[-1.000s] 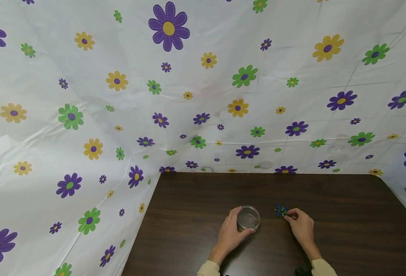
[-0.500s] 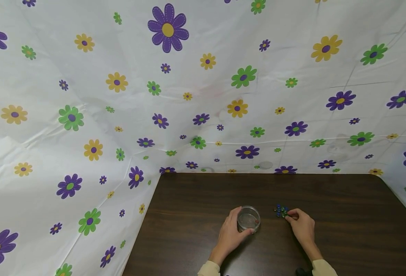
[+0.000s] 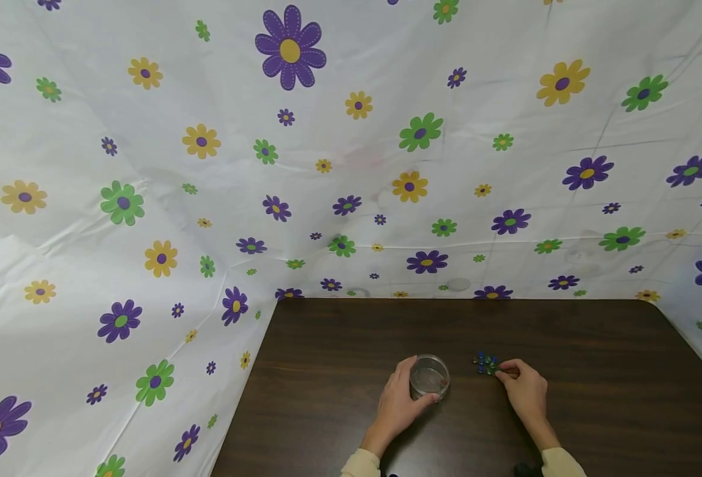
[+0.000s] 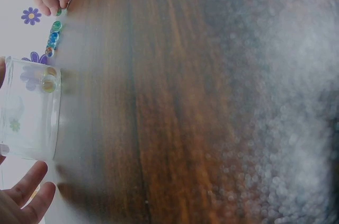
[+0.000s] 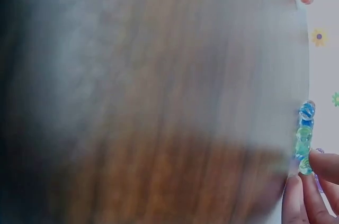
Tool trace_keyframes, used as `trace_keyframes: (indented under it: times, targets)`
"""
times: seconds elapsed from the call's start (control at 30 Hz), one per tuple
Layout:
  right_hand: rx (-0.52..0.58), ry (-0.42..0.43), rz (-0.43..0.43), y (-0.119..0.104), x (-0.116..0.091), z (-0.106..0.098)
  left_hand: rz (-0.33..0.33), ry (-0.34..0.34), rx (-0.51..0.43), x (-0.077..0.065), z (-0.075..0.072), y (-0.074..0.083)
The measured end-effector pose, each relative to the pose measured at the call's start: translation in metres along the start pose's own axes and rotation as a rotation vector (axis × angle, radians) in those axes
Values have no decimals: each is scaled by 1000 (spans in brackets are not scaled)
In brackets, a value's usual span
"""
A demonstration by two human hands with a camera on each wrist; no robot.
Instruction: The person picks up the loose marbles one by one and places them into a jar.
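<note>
A clear round glass dish (image 3: 429, 376) stands on the table, its walls visible side-on in the left wrist view. My left hand (image 3: 400, 397) holds it from the left, thumb at the near side and fingers round the far side. Inside, a reddish marble (image 4: 48, 82) shows through the glass. To the right lies a tight cluster of blue and green glass marbles (image 3: 484, 363). At the cluster's right edge my right hand (image 3: 525, 392) pinches a green marble (image 5: 305, 166) between thumb and fingertips.
The dark wooden table (image 3: 327, 371) ends at a flower-printed white sheet (image 3: 362, 146) hung behind and at the sides. A small black object (image 3: 525, 470) is by the right sleeve.
My right hand has shifted slightly right, its fingertips drawing a little away from the marble cluster. The left hand and the dish stay in place.
</note>
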State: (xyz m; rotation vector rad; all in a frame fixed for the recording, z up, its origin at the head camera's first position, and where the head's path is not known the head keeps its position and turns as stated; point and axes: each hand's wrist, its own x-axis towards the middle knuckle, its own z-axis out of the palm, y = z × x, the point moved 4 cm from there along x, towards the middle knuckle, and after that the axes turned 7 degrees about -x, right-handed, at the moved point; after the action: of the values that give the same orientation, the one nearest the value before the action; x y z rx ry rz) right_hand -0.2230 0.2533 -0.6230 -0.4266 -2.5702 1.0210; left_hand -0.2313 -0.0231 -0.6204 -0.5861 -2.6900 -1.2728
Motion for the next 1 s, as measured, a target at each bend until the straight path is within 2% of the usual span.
trace_keyframes:
  times: [0.23, 0.6, 0.77, 1.0]
  targets:
    - [-19, 36, -8, -3, 0, -4, -5, 0, -2, -1, 0, -1]
    - [-6, 80, -67, -26, -4, -11, -23, -15, -3, -1, -2, 2]
    - [13, 107, -123, -40, -7, -11, -20, -11, 1, -2, -2, 2]
    - [110, 127, -246, -66, -15, -7, -9, 0, 5, -1, -1, 2]
